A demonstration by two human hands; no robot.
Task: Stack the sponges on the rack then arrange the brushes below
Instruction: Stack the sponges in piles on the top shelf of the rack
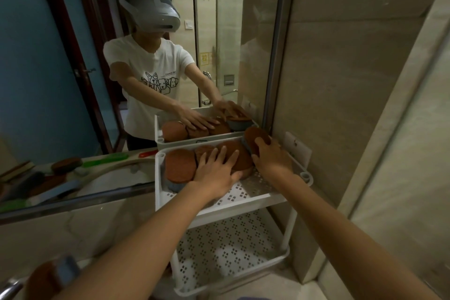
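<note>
A white perforated rack [258, 192] stands against the mirror and wall. On its top shelf lie several round brown sponges with blue-grey undersides. One brown sponge [180, 165] lies at the left. My left hand [216, 170] rests flat with spread fingers on the middle sponges [241, 153]. My right hand [267, 156] grips a tilted sponge [255, 136] at the back right corner of the shelf. The lower shelf [229, 251] of the rack holds nothing. No brush sits on the rack.
A mirror [97, 56] on the left reflects a person with a headset, plus brushes and sponges on a counter. Another brown and grey sponge [56, 275] sits at the bottom left. A tiled wall [341, 80] and glass panel close the right side.
</note>
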